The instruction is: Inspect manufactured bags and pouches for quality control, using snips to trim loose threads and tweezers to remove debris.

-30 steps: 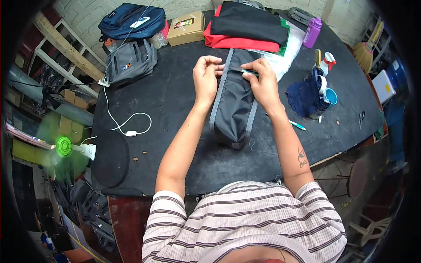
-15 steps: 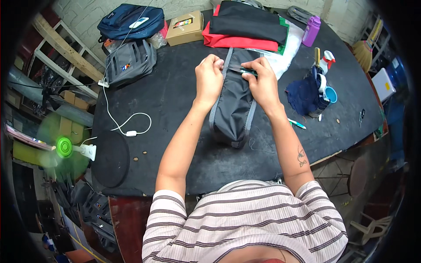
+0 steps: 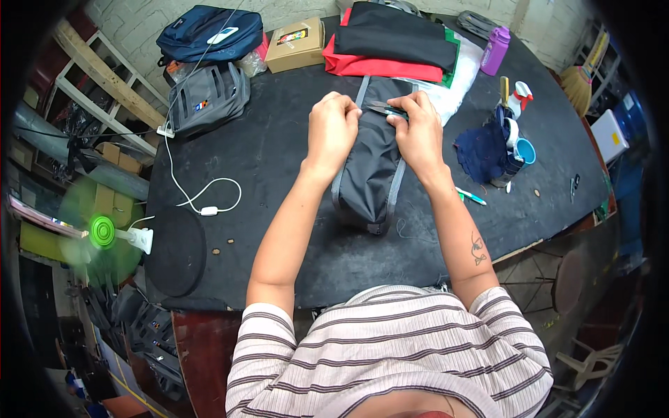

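Clasping small metal snips point(image 3: 380, 108), the right hand point(image 3: 420, 132) has its grip closed around the handles in this head view, blades pointing left across the upper part of the long black fabric piece point(image 3: 369, 164)! And look at the left hand point(image 3: 332, 132): fingers bunched by the grey edging point(image 3: 363, 90), just beside the blade tips, though whether that grip is pinching anything, I can't tell. The black piece lies lengthwise on the dark table point(image 3: 272, 167), folded cloth point(image 3: 390, 42) piled just beyond its far end, a pen point(image 3: 472, 197) off to its right.
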### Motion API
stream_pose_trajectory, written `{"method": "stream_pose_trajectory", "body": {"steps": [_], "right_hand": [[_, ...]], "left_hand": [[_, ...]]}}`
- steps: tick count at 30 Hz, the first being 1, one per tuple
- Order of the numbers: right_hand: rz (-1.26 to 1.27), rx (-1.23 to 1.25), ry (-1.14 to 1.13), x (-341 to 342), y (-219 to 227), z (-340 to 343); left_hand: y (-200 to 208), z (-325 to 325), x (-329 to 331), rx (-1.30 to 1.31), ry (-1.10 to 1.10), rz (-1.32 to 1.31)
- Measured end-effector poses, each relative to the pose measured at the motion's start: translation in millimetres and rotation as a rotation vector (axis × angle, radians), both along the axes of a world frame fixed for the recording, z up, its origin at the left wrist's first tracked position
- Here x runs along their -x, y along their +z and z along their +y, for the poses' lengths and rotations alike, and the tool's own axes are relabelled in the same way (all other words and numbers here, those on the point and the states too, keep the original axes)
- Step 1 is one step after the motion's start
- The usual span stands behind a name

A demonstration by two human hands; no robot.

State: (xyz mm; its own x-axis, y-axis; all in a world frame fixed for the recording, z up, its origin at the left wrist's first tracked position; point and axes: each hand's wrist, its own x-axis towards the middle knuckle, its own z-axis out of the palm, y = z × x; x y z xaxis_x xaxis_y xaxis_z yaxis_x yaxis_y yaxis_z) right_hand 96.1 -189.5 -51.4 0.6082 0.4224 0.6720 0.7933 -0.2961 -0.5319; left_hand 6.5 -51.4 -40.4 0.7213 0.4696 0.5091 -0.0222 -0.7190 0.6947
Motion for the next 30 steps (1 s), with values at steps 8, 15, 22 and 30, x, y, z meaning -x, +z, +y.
{"method": "stream_pose_trajectory", "body": {"steps": [8,15,22,30], "right_hand": [[0.03,-0.012,0.051,-1.1,-0.1,-4.6],[-0.109,0.016,0.11,-1.7,1.9,-1.1],[-0.145,0.019,0.106,-1.5,2.3,0.7],[-0.155,0.031,0.115,-4.9,4.3,-1.2]], "left_hand": [[-17.6,2.2,-14.3,0.119,0.104,-0.083],[-15.5,-2.1,-13.7,0.147,0.102,-0.125],[-14.5,-3.4,-10.3,0.162,0.102,-0.138],[-13.4,-6.3,-10.7,0.151,0.095,-0.138]]}}
